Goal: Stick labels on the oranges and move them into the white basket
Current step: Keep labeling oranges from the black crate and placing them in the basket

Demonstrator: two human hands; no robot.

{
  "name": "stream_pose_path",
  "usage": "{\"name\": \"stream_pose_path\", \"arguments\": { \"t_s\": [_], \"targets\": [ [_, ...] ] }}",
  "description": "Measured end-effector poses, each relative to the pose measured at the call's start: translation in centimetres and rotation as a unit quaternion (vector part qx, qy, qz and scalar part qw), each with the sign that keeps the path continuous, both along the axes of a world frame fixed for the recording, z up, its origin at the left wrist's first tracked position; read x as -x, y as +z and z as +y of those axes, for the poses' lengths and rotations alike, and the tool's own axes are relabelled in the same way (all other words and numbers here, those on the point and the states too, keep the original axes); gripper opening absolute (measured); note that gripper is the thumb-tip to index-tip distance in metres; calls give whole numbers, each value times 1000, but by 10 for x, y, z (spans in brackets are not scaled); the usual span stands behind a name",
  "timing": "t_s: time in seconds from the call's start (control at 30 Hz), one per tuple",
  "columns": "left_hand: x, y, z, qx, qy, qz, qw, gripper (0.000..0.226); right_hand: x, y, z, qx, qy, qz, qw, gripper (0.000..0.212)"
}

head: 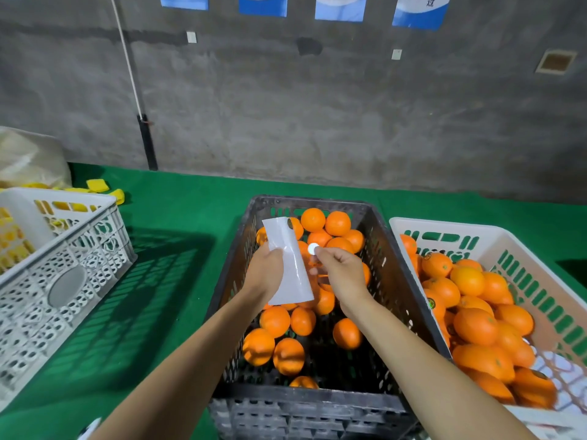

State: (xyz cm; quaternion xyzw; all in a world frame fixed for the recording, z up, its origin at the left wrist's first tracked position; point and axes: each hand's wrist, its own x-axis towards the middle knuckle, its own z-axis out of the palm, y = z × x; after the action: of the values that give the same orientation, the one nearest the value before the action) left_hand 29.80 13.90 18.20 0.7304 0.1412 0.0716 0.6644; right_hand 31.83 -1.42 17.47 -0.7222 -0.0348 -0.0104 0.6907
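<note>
Your left hand (266, 269) grips a white glossy backing strip (287, 260) above the black slotted plastic crate (394, 281) of unlabelled oranges (274, 320) at the green surface's near edge. Your right hand's (341, 271) fingers pinch a small round white label (313, 248). At the right edge, the white plastic basket (495, 246) holds labelled oranges (475, 325).

Blue wall poster (421, 9), Chinese character "过"

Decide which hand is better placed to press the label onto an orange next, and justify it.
Right. The right hand already pinches the round label over the black crate, while the left hand grips the backing strip.
</note>
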Motion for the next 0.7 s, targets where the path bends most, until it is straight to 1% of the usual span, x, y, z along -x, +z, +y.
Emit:
{"name": "stream_pose_path", "arguments": {
  "t_s": [0.03,0.07,0.1,0.13,0.17,0.2,0.23,0.3,0.33,0.37,0.53,0.6,0.7],
  "targets": [
    [0,0,2,-26,23,-4,999,21,-1,-3,-3,19,-22,-15,999,26],
    [1,0,4,-43,40,-11,998,21,-2,-9,-6,70,-18,-40,997,30],
    [1,0,7,-54,49,-17,997,23,-2,-17,-9,161,13,-67,985,33],
    [2,0,8,-63,47,-21,997,23,-1,-25,-9,275,54,-81,957,31],
    [3,1,9,-75,40,-21,996,20,2,-34,-6,385,97,-83,914,26],
    [5,1,9,-89,32,-20,995,17,4,-41,-3,464,140,-83,871,22],
    [5,0,8,-106,26,-16,994,15,6,-49,2,512,183,-88,835,19],
    [5,0,6,-141,15,-2,990,16,9,-62,11,577,253,-124,766,16],
    [5,-1,6,-160,12,6,987,18,10,-66,15,595,272,-146,742,15],
    [4,-2,6,-182,11,12,983,18,12,-69,18,602,284,-160,729,15],
    [6,-4,6,-283,2,16,959,19,13,-81,18,613,354,-177,684,15],
    [5,-5,5,-318,2,14,948,19,13,-84,16,611,378,-165,676,15],
    [4,-6,5,-331,7,8,944,19,13,-87,17,584,414,-101,691,15]
  ]
}}
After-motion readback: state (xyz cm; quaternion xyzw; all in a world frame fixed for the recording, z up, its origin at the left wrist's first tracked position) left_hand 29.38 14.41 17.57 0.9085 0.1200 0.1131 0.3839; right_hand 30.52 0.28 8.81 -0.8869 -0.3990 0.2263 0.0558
